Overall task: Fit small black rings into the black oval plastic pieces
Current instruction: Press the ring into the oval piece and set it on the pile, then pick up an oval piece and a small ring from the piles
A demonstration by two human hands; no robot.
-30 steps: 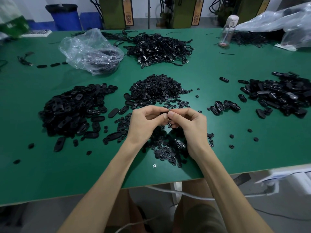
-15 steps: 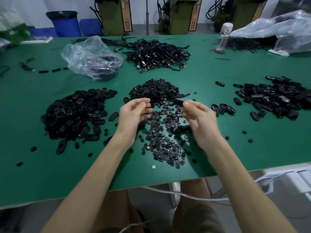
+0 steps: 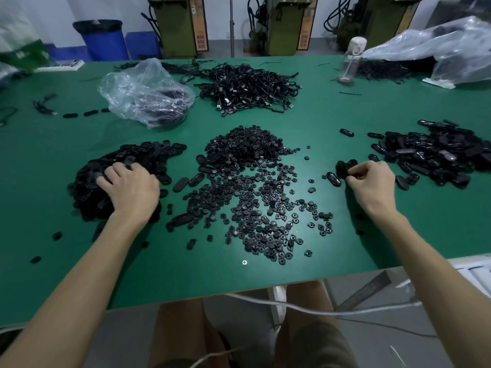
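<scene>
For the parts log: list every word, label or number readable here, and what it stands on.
Orange strip on the left machine: characters too blurred to read.
Second orange strip on the middle machine: likewise unreadable.
Bottle, clear bag, black parts: no text visible.

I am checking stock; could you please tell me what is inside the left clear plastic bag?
A dark mass of black items shows through the left clear plastic bag, low down. Crumpled film hides what kind they are.

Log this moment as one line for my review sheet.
left hand: on left oval-piece pile | right hand: fingers curled at small oval-piece cluster | ring pile: untouched, centre
</scene>
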